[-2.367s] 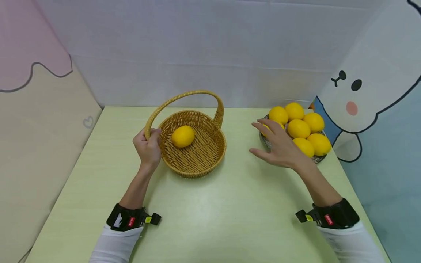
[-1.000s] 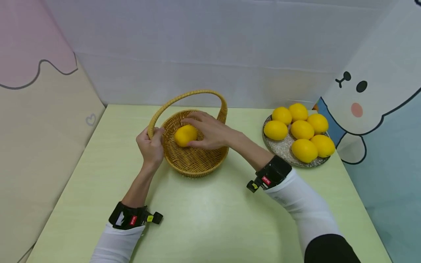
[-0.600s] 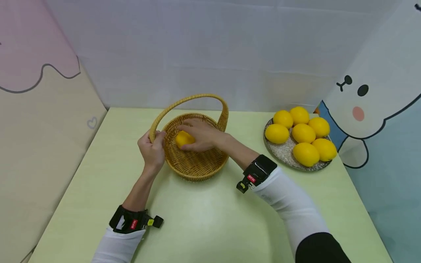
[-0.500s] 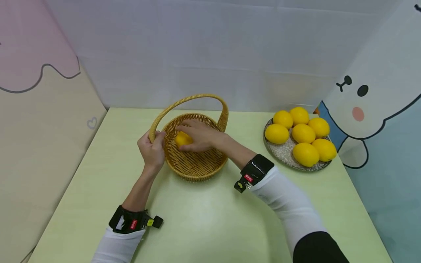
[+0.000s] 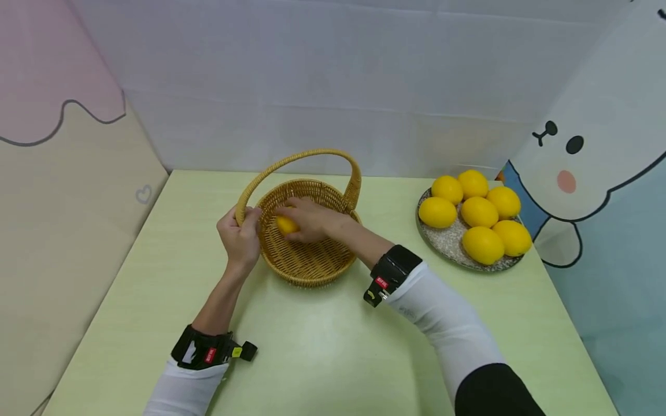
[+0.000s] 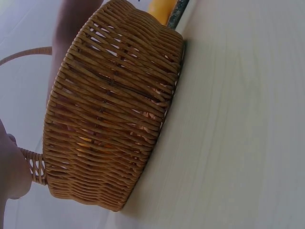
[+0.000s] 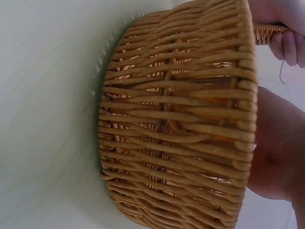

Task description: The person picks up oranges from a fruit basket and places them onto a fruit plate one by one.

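A round wicker basket (image 5: 307,268) with a tall hoop handle stands left of the table's middle. My left hand (image 5: 240,238) grips the left lower end of that handle; in the left wrist view only part of the hand (image 6: 12,167) shows beside the woven wall. Inside the basket, my right hand (image 5: 307,221) curls its fingers and thumb around a yellow lemon (image 5: 286,226), near the basket's left inner side. Part of the lemon is hidden under the hand. In the right wrist view the basket wall (image 7: 190,124) covers the fingers.
A speckled plate (image 5: 446,240) holding several lemons (image 5: 483,245) sits at the table's back right. The pale green table (image 5: 312,346) meets a white sheet-like wall (image 5: 312,75) behind the basket, and printed panels flank both sides.
From over the plate, my right hand has moved left into the basket and closed around the lemon there. The lemon has shifted slightly left. My left hand has kept its grip on the handle.
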A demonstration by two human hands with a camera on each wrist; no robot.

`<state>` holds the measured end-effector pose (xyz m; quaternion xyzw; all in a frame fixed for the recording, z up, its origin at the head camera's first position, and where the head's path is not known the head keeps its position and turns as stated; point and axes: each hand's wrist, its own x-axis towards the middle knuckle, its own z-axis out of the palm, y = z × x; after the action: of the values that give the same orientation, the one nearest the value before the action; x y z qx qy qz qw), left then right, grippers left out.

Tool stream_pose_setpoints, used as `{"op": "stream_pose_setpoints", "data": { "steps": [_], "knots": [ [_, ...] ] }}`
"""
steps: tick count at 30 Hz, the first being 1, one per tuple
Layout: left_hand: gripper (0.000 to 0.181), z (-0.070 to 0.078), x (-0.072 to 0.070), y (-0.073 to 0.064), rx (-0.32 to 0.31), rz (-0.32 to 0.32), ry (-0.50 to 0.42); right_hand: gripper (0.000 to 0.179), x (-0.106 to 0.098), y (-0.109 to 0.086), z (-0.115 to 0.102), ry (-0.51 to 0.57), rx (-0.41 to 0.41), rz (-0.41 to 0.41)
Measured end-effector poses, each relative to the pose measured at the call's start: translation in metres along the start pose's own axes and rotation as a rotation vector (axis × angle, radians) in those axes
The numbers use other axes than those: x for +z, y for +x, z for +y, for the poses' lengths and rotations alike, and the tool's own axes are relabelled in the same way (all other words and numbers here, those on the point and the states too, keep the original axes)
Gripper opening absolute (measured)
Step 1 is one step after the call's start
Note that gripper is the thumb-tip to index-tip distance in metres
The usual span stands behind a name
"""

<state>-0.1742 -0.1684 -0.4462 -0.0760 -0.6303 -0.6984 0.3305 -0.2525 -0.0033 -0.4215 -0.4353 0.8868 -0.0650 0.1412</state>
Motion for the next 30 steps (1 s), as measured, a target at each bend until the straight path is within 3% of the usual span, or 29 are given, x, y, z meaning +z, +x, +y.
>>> {"op": "stream_pose_setpoints", "data": {
  "steps": [24, 30],
  "knots": [
    [0.036, -0.0001, 0.0006, 0.0002, 0.016, -0.007, 0.025, 0.068, 0.0012, -0.0034, 0.0017, 0.011, -0.033, 0.053],
    [0.032, 0.0087, 0.0034, -0.0002, 0.010, -0.006, 0.027, 0.065, 0.0009, -0.0062, 0.0043, 0.047, -0.046, 0.069]
  ]
}}
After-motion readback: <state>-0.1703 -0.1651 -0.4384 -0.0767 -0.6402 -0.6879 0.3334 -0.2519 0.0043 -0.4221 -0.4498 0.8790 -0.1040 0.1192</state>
